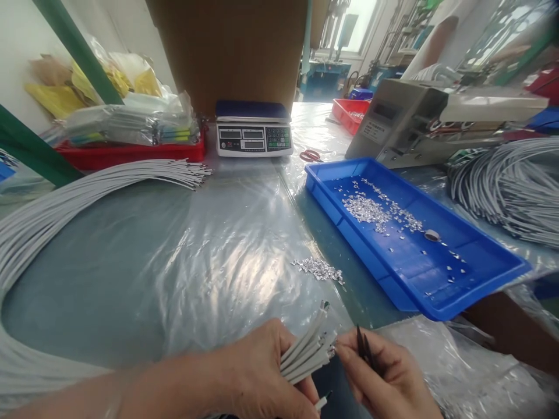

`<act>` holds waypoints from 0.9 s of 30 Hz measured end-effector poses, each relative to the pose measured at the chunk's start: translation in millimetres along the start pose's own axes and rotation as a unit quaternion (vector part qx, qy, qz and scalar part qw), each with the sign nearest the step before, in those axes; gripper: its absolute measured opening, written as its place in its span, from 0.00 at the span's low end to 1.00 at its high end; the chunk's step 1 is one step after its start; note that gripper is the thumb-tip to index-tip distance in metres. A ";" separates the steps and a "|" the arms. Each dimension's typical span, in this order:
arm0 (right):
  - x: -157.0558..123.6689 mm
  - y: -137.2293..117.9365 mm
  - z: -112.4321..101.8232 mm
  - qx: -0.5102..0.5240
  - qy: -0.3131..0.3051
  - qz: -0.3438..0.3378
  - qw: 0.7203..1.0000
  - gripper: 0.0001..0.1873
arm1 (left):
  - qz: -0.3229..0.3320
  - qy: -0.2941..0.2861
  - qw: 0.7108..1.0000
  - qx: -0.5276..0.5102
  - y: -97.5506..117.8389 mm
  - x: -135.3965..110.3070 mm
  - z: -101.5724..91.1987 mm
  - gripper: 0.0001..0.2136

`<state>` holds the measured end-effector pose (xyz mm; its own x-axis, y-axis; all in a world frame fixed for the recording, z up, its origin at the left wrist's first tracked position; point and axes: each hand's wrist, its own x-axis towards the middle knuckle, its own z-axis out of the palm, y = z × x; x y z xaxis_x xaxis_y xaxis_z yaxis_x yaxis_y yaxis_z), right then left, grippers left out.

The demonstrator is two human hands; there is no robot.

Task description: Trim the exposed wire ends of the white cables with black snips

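Left hand [257, 372]: clenched around a bundle of grey cables [305, 349], nearer the camera than the blue tray [471, 262]; the cable ends fan out toward the right hand
Right hand [384, 378]: pinching black tweezers [363, 347], just beside the cable ends
Metal bits [318, 269]: small heap just left of the tray; more inside it
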<state>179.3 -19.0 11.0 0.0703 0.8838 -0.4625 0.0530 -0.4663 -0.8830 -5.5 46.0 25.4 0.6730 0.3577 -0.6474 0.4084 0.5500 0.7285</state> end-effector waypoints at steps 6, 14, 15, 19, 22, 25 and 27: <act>28.6 -5.5 0.2 -0.066 0.025 -0.089 0.994 0.19 | -0.011 0.002 1.000 -0.007 8.1 -2.0 1.4 0.08; 36.2 -9.2 2.4 -0.114 0.025 -0.102 0.988 0.19 | 0.005 -0.021 1.000 -0.018 4.0 -3.4 -2.7 0.07; 36.2 -9.8 2.4 -0.118 0.030 -0.102 0.987 0.19 | 0.005 -0.023 1.000 -0.020 3.7 -3.4 -3.3 0.07; 37.7 -11.8 3.0 -0.114 0.045 -0.099 0.987 0.15 | 0.014 -0.030 0.999 -0.019 4.7 -2.8 -4.0 0.07; 38.4 -10.7 3.2 -0.087 0.043 -0.096 0.991 0.16 | 0.019 -0.030 0.999 -0.022 6.3 -2.4 -3.2 0.06; 36.5 -6.9 1.8 -0.051 0.033 -0.098 0.993 0.16 | 0.026 -0.030 0.999 -0.022 8.7 -2.8 -1.3 0.06; 33.4 -3.8 0.0 -0.033 0.028 -0.097 0.994 0.16 | 0.022 -0.028 0.999 -0.017 10.3 -3.4 0.4 0.07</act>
<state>181.5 12.2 -1.0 0.1081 0.9549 -0.2767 0.1360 -0.2899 -0.9473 -3.3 50.2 35.2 0.7239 0.3404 -0.6000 0.3567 0.5598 0.7479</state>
